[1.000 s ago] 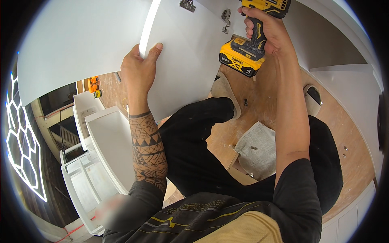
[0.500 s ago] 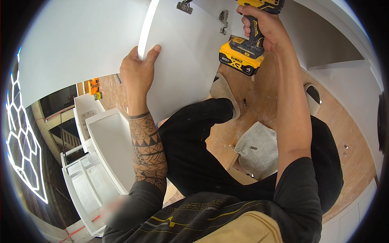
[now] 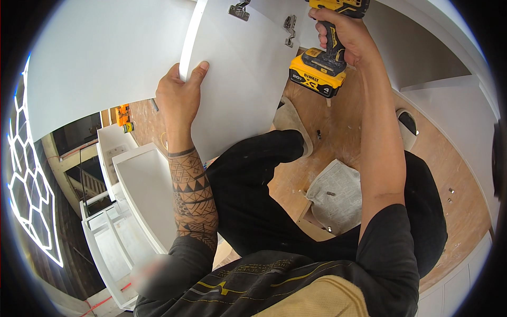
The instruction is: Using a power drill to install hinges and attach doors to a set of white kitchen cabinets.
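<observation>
My left hand [image 3: 180,94] grips the edge of a white cabinet door [image 3: 237,84], its thumb lying on the face toward me. Two metal hinges show on that door: one hinge [image 3: 239,10] near the top of the view, another hinge [image 3: 290,30] farther right by the cabinet side. My right hand [image 3: 346,34] is wrapped round the handle of a yellow and black cordless drill [image 3: 318,68], held up right of the hinges with its battery hanging below. The drill's front end is cut off by the upper rim, so whether it touches anything cannot be seen.
White drawer boxes [image 3: 142,158] stand at the left. On the brown wood floor [image 3: 338,124] lie a grey cloth-like piece [image 3: 335,195] and several small metal parts. An orange tool [image 3: 122,113] lies beyond the drawers. White cabinet panels [image 3: 449,95] rise on the right.
The drill's battery end has shifted slightly to the right. The door and my left hand have barely moved.
</observation>
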A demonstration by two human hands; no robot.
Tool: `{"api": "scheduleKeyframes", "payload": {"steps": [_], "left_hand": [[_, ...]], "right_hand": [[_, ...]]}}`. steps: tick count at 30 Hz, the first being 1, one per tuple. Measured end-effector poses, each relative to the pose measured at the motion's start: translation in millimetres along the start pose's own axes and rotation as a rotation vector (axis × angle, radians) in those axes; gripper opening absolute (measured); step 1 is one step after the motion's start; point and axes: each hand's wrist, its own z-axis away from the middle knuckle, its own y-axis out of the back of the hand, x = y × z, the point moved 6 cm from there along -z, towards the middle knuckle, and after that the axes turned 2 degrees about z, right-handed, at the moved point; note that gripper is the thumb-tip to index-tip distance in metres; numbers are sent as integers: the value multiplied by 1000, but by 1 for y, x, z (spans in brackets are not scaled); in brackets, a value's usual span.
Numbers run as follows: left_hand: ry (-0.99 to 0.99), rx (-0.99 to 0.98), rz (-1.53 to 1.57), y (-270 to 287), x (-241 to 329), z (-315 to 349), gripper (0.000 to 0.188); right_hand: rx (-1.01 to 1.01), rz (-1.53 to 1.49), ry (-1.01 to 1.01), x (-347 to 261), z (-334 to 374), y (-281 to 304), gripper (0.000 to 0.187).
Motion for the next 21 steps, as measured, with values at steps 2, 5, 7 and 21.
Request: {"api": "scheduleKeyframes", "payload": {"steps": [2,5,7,21], "left_hand": [[-4,10,5,1,-1,1,48],[24,-2,-13,1,-2,1,48],[22,-4,4,1,0,1,47],[44,-5,44,3,4,3,44]], "right_hand": [[19,8,-12,-2,3,-2,8],[36,25,-4,-2,3,-1,9],[34,29,16,-1,2,3,10],[-48,65,65,8,1,8,23]]}}
